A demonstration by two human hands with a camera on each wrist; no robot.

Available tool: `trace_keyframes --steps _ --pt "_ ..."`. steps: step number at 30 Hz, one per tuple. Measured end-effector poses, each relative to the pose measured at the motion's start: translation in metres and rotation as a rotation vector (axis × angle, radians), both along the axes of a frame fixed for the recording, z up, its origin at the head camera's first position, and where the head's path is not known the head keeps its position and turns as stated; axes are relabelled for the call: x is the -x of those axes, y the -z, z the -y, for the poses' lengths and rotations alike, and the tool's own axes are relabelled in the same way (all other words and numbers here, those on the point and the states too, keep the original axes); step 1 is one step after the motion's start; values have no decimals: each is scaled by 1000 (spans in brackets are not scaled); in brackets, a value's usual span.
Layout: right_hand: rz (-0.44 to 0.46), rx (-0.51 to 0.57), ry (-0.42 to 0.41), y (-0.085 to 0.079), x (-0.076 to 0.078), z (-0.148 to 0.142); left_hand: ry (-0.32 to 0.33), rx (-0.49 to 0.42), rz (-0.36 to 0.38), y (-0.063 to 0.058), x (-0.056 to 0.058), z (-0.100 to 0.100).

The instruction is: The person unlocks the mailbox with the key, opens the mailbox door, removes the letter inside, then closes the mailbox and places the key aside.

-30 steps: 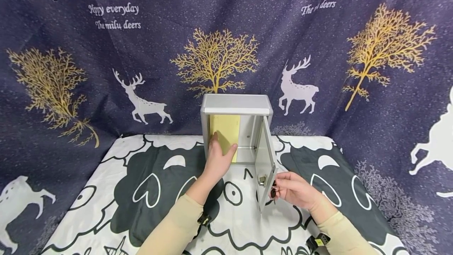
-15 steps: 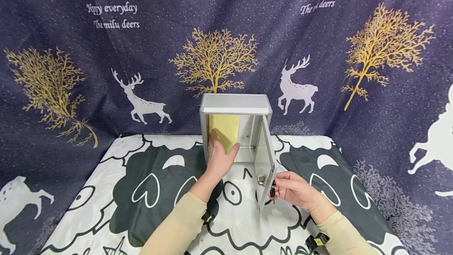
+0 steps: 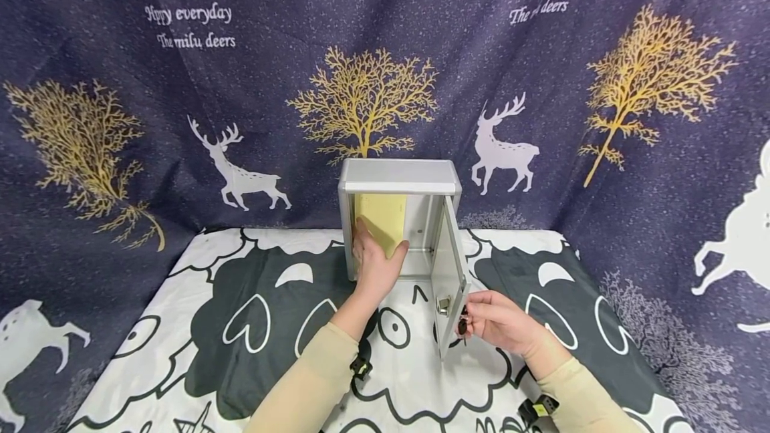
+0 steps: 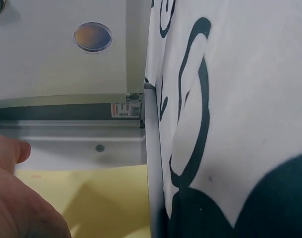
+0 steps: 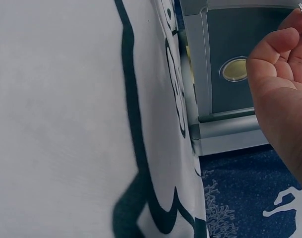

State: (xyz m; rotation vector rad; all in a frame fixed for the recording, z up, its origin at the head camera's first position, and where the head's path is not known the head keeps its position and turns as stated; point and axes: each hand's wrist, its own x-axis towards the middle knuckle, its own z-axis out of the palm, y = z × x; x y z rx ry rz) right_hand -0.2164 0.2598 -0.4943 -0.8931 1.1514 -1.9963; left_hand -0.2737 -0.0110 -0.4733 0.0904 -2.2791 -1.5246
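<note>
A grey metal lockbox (image 3: 398, 178) stands open, its door (image 3: 446, 272) swung out toward the right. Inside it, against the back wall, is a flat yellow rectangle (image 3: 385, 212), like a card or envelope; its exact kind is unclear. My left hand (image 3: 375, 266) reaches in and spans this rectangle, thumb at its right edge and fingers at its left. The fingertips are partly hidden. At the door's outer face, my right hand (image 3: 499, 319) pinches a key in the lock; a dark key (image 3: 462, 326) hangs below. A metal latch (image 3: 444, 305) shows on the door's inner side.
A cloth with black-and-white cartoon shapes (image 3: 415, 379) covers the table. Behind the box hangs a dark blue curtain (image 3: 252, 85) with deer and trees. A small label (image 4: 126, 109) sits inside the box, and a round window (image 4: 92, 37) is set in the door.
My left hand has moved slightly up and deeper into the box over the yellow rectangle. My right hand and the door stay nearly still.
</note>
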Motion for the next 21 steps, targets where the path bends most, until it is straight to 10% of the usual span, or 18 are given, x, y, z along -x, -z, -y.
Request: trace_keyframes --steps 21 --pt "13 3 -6 2 1 -1 -66 -22 2 18 23 -1"
